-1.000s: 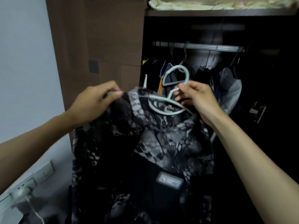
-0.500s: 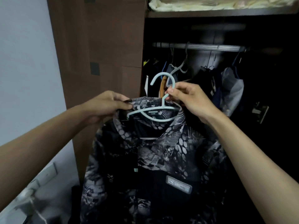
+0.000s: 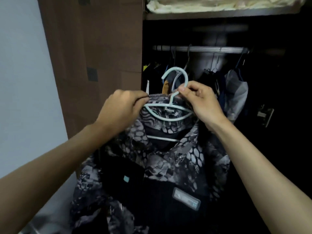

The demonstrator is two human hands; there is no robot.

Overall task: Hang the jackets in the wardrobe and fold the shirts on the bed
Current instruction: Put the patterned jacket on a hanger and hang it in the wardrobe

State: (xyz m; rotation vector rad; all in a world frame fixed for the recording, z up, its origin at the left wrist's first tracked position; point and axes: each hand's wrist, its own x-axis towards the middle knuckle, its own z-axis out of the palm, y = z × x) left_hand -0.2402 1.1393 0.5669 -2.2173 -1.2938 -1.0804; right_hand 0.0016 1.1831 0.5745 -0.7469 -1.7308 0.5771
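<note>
A black and grey patterned jacket [image 3: 170, 159] hangs on a pale blue plastic hanger [image 3: 168, 114] in front of the open wardrobe. My left hand [image 3: 121, 112] pinches the jacket's collar at the hanger's left end. My right hand [image 3: 200, 103] grips the hanger's neck just below its hook, which points up and left. The hook sits well below the metal rail [image 3: 200, 48]. The jacket's lower part runs out of the frame.
Several dark garments and a light grey one [image 3: 236, 92] hang from the rail behind the jacket. A brown wardrobe door [image 3: 94, 48] stands at the left, next to a pale wall. Folded cream bedding [image 3: 219, 3] lies on the top shelf.
The jacket has settled onto the hanger and hangs straighter. My left hand shifted from the shoulder fabric to the collar by the hanger, and both hands came closer together.
</note>
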